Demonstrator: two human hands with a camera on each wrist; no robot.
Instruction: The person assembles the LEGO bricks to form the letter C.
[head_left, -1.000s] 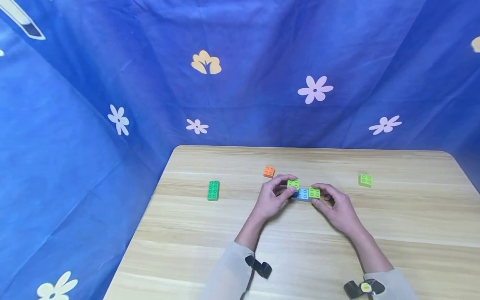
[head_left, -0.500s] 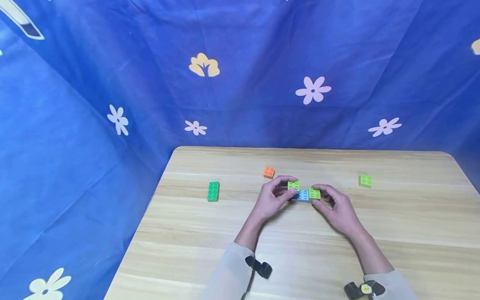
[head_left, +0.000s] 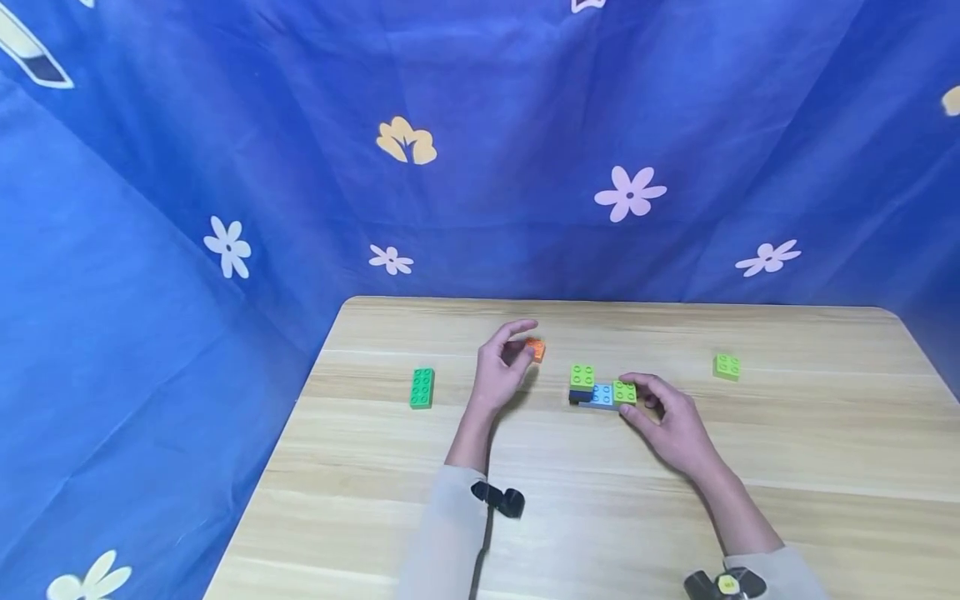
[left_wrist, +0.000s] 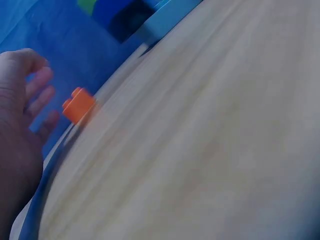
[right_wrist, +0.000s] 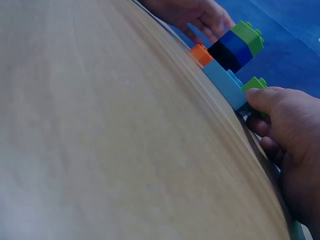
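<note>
My left hand point(head_left: 498, 373) is beside a small orange brick point(head_left: 537, 347), thumb and fingers parted. In the left wrist view a gap shows between that hand and the orange brick point(left_wrist: 78, 105). My right hand point(head_left: 677, 422) pinches a lime green brick point(head_left: 625, 392) seated on the right end of a light blue brick point(head_left: 602, 395). On the left end stands a dark blue brick point(right_wrist: 236, 48), topped by another lime green brick point(head_left: 582, 377). The right wrist view shows the thumb on the near side of the pinched brick; some fingertips are hidden.
A long green brick point(head_left: 422, 388) lies at the left of the wooden table point(head_left: 360, 492). One more lime green brick point(head_left: 727, 367) lies to the right. Behind the table hangs a blue curtain point(head_left: 510, 225) with flower prints.
My left hand has let go of the lime green brick on the stack and moved left and away to the orange brick. The right hand keeps its pinch.
</note>
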